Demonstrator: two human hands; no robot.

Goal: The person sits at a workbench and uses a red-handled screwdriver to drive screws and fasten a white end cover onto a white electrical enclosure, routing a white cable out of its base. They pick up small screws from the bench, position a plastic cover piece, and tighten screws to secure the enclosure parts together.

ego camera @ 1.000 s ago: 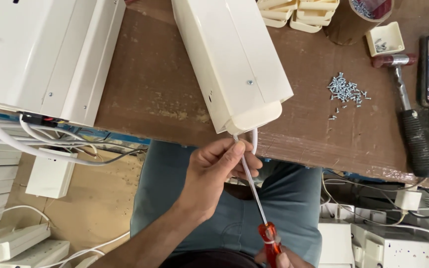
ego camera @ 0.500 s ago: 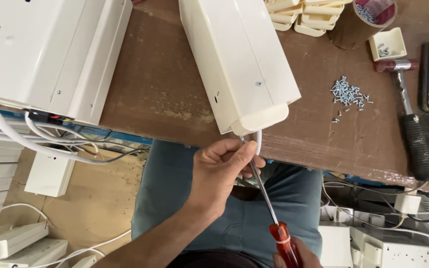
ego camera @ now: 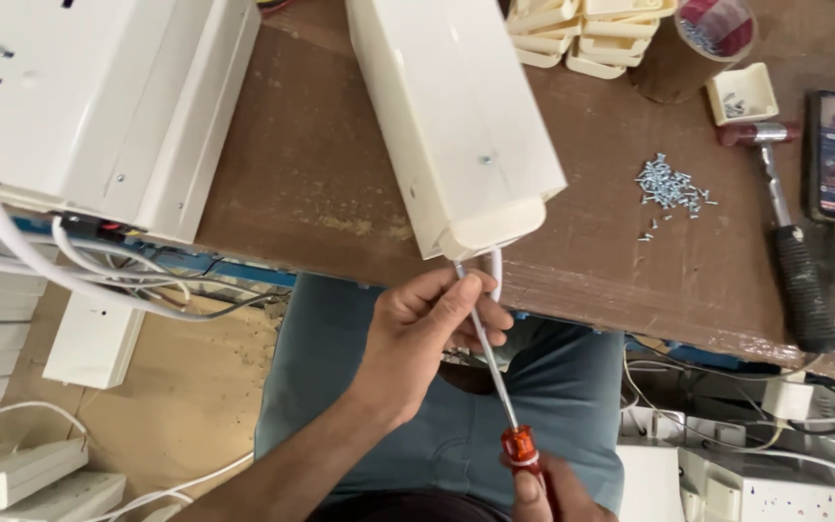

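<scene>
step: driving screw into end of white box (ego camera: 456,126), at 12 o'clock on bench | left hand (ego camera: 432,333) pinches screwdriver shaft (ego camera: 483,338) | right hand (ego camera: 543,488) wraps red handle (ego camera: 522,449) at 6 o'clock | advice: keep shaft in line, press steadily

Both your hands are raised in front of your lap.
Your left hand (ego camera: 432,324) reaches up from a bare forearm, fingers (ego camera: 466,295) curled and pinched together. Your right hand (ego camera: 543,493) sits low at the frame's bottom edge, closed in a grip, thumb uppermost.
</scene>
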